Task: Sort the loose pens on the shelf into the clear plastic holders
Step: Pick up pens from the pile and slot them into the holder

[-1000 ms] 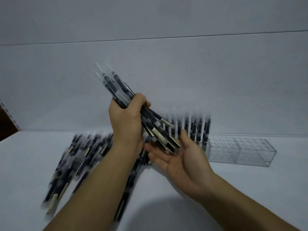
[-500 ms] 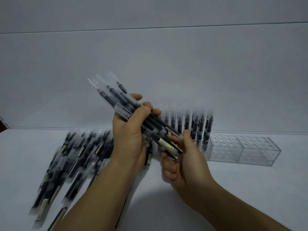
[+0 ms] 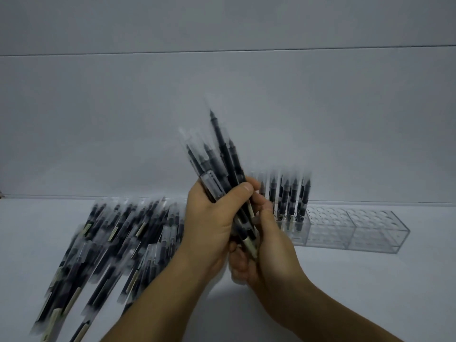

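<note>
My left hand [image 3: 212,225] grips a bundle of black pens [image 3: 217,159] in clear sleeves, tips pointing up and slightly left. My right hand [image 3: 264,245] curls round the lower ends of the same bundle from the right. A big heap of loose pens [image 3: 118,238] lies on the white shelf to the left of my arms. Behind my right hand stands a row of clear plastic holders [image 3: 357,230]. The leftmost holder carries several upright pens [image 3: 288,193]; the two holders to the right show only open holes.
The white shelf surface [image 3: 370,292] stretches to the right and front of the holders. A plain grey back wall [image 3: 222,95] rises right behind the holders and the heap.
The bundle has swung from slanting left to nearly upright. My right hand went from open under the pen ends to curled round them, close against my left hand.
</note>
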`<state>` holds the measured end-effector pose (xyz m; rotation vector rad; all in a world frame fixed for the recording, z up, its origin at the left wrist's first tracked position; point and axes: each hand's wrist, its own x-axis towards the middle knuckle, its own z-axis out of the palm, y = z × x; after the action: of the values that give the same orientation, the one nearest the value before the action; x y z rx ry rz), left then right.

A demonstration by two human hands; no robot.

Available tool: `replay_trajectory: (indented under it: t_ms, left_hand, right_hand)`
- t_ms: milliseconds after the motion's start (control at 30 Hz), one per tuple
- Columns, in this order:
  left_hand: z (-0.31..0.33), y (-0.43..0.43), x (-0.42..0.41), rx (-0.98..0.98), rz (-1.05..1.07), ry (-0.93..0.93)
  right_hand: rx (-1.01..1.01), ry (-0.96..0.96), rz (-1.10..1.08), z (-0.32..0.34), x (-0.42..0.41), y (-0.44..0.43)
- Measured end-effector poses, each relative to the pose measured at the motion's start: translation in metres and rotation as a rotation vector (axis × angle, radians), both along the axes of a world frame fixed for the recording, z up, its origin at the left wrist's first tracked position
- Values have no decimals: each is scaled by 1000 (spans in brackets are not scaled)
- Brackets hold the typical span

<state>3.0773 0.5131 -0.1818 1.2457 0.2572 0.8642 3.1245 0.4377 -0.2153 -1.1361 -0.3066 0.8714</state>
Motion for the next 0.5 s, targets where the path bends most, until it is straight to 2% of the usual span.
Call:
replay_trajectory:
  t_ms: [100, 167, 200, 333, 500]
  left_hand:
    - [9, 13, -8, 47, -8, 61]
    - [19, 20, -14, 200, -22, 129]
    - [24, 23, -17, 287, -42, 166]
    - [36, 30, -23, 492, -141, 319]
    - [25, 32, -28, 536, -228, 372]
  right_hand:
    - [11, -421, -67, 4, -3, -5]
    - [99, -735, -139, 6, 0, -11]
    - [125, -820, -184, 9, 3, -14]
    - [166, -804, -354, 26, 23, -23]
    - [184, -751, -347, 33, 38, -27]
